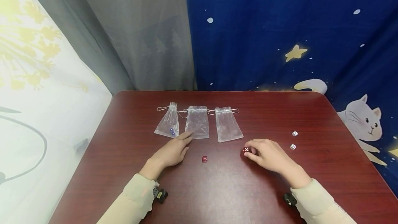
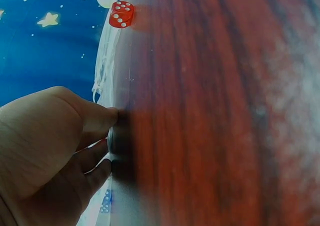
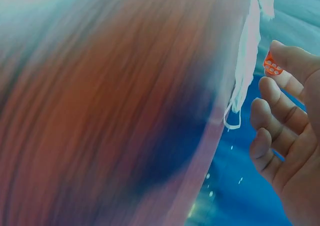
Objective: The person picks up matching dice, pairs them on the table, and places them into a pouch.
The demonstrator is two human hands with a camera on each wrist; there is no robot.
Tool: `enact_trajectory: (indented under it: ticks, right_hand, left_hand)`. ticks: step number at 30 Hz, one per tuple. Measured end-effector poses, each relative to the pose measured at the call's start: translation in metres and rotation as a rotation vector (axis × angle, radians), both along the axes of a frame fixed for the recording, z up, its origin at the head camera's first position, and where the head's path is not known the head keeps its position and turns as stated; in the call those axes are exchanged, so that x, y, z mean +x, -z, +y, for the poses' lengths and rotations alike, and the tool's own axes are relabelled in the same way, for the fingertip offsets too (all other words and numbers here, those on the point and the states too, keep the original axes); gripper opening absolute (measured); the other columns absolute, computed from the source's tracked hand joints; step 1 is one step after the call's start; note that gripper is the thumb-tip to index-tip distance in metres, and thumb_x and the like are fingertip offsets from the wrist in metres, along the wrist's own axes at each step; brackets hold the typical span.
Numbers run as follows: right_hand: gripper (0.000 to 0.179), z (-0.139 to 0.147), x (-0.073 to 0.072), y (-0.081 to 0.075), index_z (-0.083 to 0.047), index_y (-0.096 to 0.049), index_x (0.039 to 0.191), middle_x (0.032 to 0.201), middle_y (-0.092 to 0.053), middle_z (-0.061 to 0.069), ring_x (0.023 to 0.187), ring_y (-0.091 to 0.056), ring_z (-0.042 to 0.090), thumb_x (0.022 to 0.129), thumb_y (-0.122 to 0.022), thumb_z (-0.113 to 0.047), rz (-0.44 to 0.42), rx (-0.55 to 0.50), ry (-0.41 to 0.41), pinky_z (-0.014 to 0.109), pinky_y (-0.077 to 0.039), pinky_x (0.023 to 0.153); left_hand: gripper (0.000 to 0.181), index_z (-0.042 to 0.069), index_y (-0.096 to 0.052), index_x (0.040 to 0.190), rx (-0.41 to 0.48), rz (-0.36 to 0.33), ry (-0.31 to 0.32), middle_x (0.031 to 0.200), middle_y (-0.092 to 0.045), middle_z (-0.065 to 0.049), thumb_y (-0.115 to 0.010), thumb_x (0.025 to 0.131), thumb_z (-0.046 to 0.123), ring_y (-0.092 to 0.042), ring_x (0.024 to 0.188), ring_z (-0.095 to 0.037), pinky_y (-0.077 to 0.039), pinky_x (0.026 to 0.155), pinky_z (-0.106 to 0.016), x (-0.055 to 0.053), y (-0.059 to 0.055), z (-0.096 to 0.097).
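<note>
My right hand (image 1: 268,155) pinches a red die (image 1: 246,150) between thumb and index finger; in the right wrist view this die (image 3: 272,66) shows its white pips. Fingertips of my left hand (image 1: 172,152) rest at the lower left corner of the middle sheer drawstring bag (image 1: 198,123), fingers loosely extended. Another red die (image 1: 204,159) lies on the table between the hands, and the left wrist view shows a red die (image 2: 121,14) too. Blue dice (image 1: 172,131) are inside the left bag (image 1: 168,122), whose neck is gathered. The right bag (image 1: 228,127) lies flat.
Two white dice, one farther back (image 1: 294,133) and one nearer (image 1: 293,146), lie to the right of my right hand. All sits on a dark red wooden table (image 1: 236,196). A blue curtain (image 1: 248,44) and a grey curtain (image 1: 149,44) hang behind the far edge.
</note>
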State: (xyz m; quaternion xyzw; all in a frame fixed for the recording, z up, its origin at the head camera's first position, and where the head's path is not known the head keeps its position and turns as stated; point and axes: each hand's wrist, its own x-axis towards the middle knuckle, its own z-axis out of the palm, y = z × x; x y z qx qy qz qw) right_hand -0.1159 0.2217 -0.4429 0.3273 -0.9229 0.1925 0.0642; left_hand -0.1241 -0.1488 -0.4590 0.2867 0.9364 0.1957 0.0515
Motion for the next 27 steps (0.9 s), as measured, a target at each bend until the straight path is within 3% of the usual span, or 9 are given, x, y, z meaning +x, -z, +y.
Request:
enact_trajectory:
  ticks: [16, 27]
  right_hand:
    - [0.011, -0.049, -0.006, -0.003, -0.024, -0.068, 0.092, 0.069, -0.046, -0.019, 0.061, -0.044, -0.002, 0.090, -0.078, -0.029, -0.033, 0.004, -0.121, 0.023, -0.040, 0.056]
    - [0.011, -0.081, -0.005, 0.003, -0.022, -0.071, 0.093, 0.064, -0.047, -0.016, 0.058, -0.042, -0.001, 0.089, -0.079, -0.029, -0.041, 0.048, -0.153, 0.024, -0.040, 0.053]
  left_hand:
    - [0.044, -0.006, -0.054, 0.142, 0.002, 0.011, -0.006, 0.156, -0.041, -0.018, -0.059, 0.100, 0.005, -0.040, 0.144, -0.032, -0.034, 0.117, -0.043, -0.001, 0.002, 0.000]
    - [0.044, -0.007, -0.053, 0.142, 0.011, 0.009, -0.007, 0.155, -0.042, -0.020, -0.059, 0.100, 0.005, -0.041, 0.143, -0.033, -0.034, 0.117, -0.045, -0.001, 0.002, 0.001]
